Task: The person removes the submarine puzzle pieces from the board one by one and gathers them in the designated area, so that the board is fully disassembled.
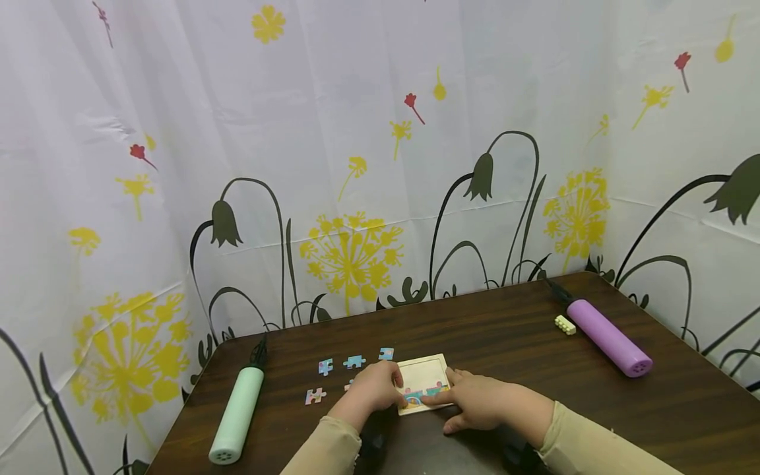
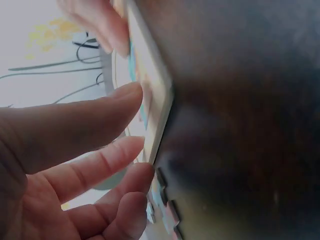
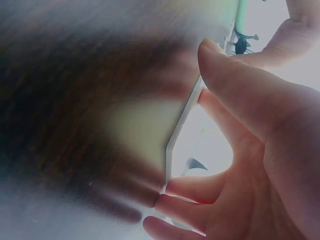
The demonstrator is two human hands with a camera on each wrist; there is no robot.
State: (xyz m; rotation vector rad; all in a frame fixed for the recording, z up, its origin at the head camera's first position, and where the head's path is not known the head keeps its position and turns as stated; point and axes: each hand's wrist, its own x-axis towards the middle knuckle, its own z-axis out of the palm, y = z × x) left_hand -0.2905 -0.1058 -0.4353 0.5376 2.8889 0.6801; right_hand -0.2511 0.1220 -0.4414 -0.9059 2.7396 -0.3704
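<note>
Between both hands lies a shallow wooden puzzle tray, flat on the table. A few colourful jigsaw pieces fill its near side; the far part of the tray's floor is bare. My left hand is at the tray's left edge, its thumb over the pieces at the near corner and its fingertips against the side. Across the right edge rests my right hand, fingers spread, the index finger reaching onto the pieces. In the right wrist view, several fingertips touch the tray's side.
Several loose jigsaw pieces lie left of the tray, one partly behind my left hand. A green hand pump is at the left and a purple one at the right, beside a small yellow studded block. A floral curtain hangs behind.
</note>
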